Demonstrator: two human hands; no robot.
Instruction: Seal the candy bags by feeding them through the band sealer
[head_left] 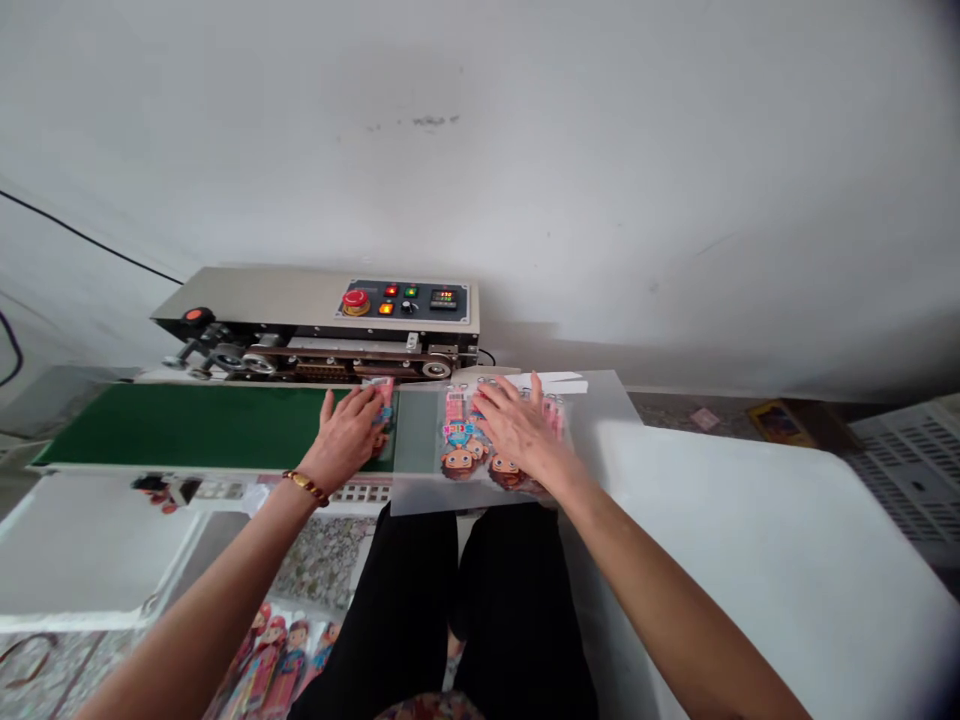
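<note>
The left hand (346, 430), loosely open, rests on a printed packet (387, 397) at the right end of the green conveyor belt (210, 425), its long axis pointing toward the band sealer (300, 305). Farther right, the right hand (525, 430) spreads over more cartoon packets (461, 458), visibly gripping none.

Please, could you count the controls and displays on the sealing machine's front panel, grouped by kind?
Red emergency-stop button: 1
Small coloured switches: 3 (red switch, green switch, orange switch)
Rotary knob: 1
Digital display: 1
Total: 6
</note>
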